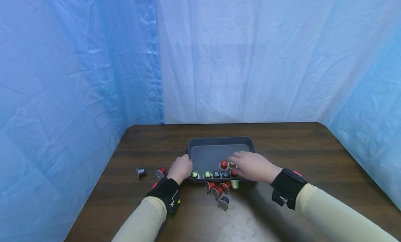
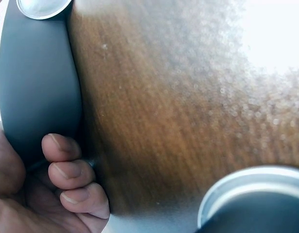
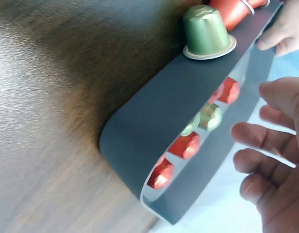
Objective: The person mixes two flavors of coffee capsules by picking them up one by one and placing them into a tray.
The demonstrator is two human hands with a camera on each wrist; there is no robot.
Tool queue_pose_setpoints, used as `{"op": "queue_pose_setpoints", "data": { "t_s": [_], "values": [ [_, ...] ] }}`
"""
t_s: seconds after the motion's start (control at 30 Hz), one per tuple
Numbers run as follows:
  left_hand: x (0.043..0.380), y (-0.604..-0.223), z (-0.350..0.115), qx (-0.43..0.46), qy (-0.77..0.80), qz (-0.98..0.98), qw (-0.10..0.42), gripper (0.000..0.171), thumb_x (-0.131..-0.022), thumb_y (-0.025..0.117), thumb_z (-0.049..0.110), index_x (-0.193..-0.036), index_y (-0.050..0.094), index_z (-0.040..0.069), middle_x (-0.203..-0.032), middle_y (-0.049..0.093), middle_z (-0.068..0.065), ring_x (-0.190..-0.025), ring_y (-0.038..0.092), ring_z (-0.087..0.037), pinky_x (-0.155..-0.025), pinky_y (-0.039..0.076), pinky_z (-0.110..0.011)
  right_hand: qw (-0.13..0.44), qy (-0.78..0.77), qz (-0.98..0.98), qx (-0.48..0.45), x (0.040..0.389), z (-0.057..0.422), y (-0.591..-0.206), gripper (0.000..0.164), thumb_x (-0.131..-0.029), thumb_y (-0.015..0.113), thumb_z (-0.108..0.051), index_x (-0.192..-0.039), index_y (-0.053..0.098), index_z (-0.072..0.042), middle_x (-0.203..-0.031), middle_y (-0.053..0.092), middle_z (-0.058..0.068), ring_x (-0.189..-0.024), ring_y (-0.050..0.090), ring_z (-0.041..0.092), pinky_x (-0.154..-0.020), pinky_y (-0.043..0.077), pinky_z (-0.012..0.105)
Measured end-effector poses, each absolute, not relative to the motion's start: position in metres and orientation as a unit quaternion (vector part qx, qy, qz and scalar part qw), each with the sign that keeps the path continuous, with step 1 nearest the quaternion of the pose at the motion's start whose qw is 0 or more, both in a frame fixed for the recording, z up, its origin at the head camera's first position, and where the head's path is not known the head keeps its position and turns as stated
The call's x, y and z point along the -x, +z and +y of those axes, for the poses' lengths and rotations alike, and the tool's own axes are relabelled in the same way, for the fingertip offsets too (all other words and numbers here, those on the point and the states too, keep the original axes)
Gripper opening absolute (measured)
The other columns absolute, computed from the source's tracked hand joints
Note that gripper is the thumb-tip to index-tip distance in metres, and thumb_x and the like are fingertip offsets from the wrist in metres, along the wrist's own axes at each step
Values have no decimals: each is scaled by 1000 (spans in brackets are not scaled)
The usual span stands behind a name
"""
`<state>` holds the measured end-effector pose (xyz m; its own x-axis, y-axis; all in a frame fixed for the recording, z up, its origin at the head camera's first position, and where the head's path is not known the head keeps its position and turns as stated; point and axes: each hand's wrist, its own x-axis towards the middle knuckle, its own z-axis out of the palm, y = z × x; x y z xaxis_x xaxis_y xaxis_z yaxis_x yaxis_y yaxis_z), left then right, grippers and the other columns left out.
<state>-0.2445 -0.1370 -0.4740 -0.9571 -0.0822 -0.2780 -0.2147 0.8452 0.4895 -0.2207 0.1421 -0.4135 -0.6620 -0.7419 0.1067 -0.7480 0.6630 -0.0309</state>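
A dark grey tray (image 1: pixel 205 156) lies on the table. My left hand (image 1: pixel 180 169) grips its near left corner; in the left wrist view, curled fingers (image 2: pixel 71 174) lie against the tray's outer wall (image 2: pixel 40 82). My right hand (image 1: pixel 252 165) is over the tray's right side, its fingers loosely spread with nothing between them in the right wrist view. Along the near wall inside stand coffee capsules: green ones (image 1: pixel 207 175), dark blue ones (image 1: pixel 217 174) and a red one (image 1: pixel 234 174). A second red capsule (image 1: pixel 223 164) and a green one (image 1: pixel 232 164) stand behind, partly hidden by my right hand.
Just before the tray lie several red capsules (image 1: pixel 217 192), a green capsule (image 3: pixel 206 31) standing upside down on its rim and a dark capsule (image 1: pixel 223 202). Left of my left hand are a red capsule (image 1: pixel 161 172) and a dark one (image 1: pixel 140 172). Blue sheets (image 1: pixel 235 61) surround the table.
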Motion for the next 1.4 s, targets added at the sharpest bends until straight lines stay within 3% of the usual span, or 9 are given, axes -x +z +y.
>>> {"op": "queue_pose_setpoints", "data": {
  "t_s": [0.37, 0.93, 1.2, 1.4],
  "values": [
    [243, -473, -137, 76, 268, 952, 124, 37, -107, 49, 25, -134, 57, 0, -122, 64, -20, -104, 64, -32, -89, 54, -52, 68, 32, -910, -408, 202, 158, -415, 37, -87, 83, -25, -118, 70, -11, -93, 69, 0, -80, 64, 11, -71, 58, 29],
    [244, -473, -136, 78, 266, 952, 127, 35, -107, 49, 25, -131, 58, 1, -115, 65, -17, -96, 63, -30, -83, 53, -50, 29, 73, -909, -410, 188, 176, -424, 45, -85, 85, -27, -124, 70, -11, -108, 73, 3, -91, 67, 12, -82, 60, 36],
    [243, -473, -136, 77, 266, 952, 127, 36, -107, 49, 25, -133, 57, 0, -118, 65, -18, -98, 63, -31, -85, 53, -51, 39, 71, -904, -420, 186, 179, -427, 47, -85, 85, -26, -126, 69, -11, -110, 73, 2, -96, 69, 14, -83, 60, 37],
    [243, -473, -137, 76, 263, 954, 125, 37, -108, 49, 26, -134, 57, 1, -121, 65, -19, -101, 63, -31, -88, 53, -52, 59, 64, -897, -433, 182, 179, -428, 41, -85, 85, -25, -121, 70, -12, -106, 71, 0, -90, 66, 11, -79, 60, 34]
  ]
}}
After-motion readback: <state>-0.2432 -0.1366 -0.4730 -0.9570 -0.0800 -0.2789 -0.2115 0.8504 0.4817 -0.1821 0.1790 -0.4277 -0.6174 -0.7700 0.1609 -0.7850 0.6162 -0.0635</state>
